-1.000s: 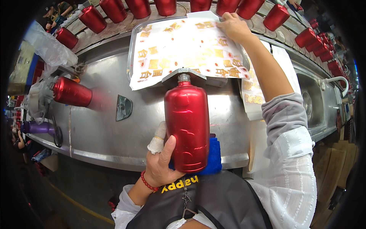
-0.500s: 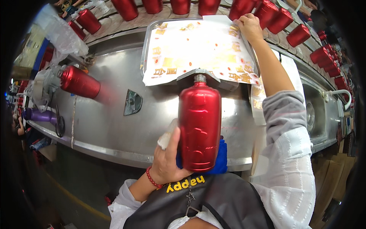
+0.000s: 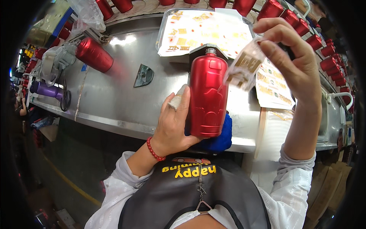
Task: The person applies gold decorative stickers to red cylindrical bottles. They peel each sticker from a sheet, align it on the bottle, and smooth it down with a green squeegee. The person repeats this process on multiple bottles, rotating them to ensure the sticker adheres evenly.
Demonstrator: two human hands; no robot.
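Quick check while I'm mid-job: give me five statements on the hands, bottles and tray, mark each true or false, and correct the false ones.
1. The right hand holds a piece of film with gold characters. True.
2. The left hand is on the purple bottle. False: the left hand is at the side of the large red bottle in the middle, and the purple bottle stands far off to the left.
3. A red bead bracelet is on the left wrist. True.
4. The middle red bottle's neck points toward the person. False: it points away, toward the tray.
5. White sheets lie on the tray. True.
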